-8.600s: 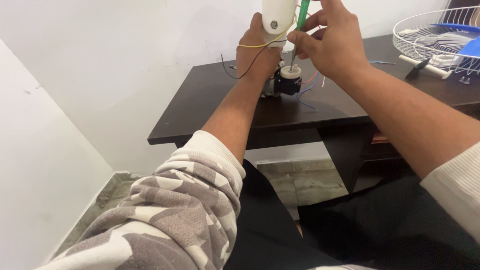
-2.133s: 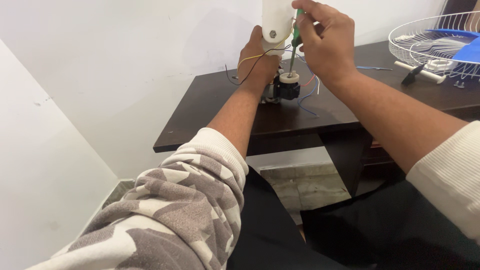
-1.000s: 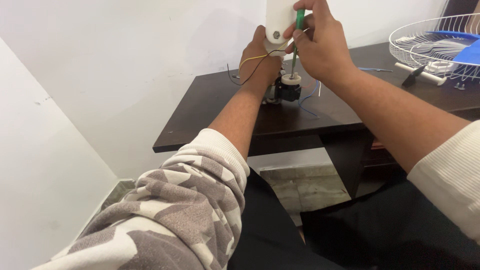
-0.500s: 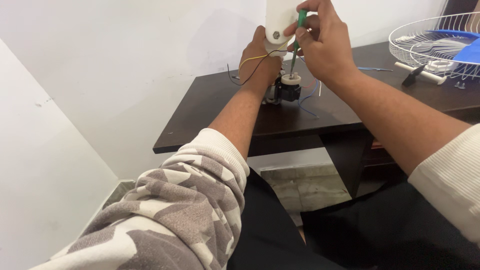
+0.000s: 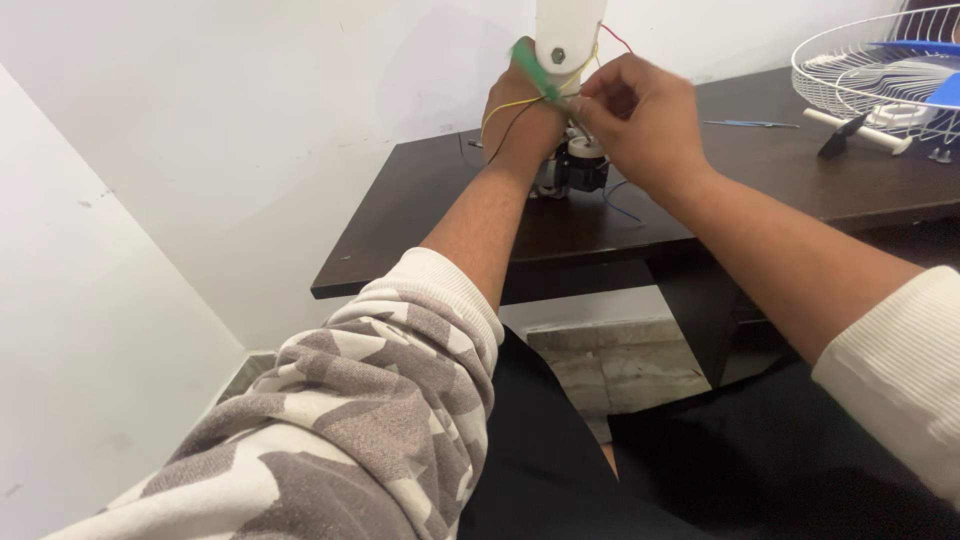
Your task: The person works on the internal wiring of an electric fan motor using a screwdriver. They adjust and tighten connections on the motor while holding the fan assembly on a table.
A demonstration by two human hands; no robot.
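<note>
Both hands at white fan housing (image 5: 566,35), dark table (image 5: 450,215).
Left hand (image 5: 520,120) grips housing; right hand (image 5: 640,125) pinches green screwdriver (image 5: 535,72) above black motor (image 5: 578,172).

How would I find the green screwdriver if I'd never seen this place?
Look at the dark wooden table against the white wall. Near its back edge, two hands meet around a white plastic housing standing over a small black motor. The green screwdriver slants across that housing, held by the right hand; it is the only bright green thing there.
</note>
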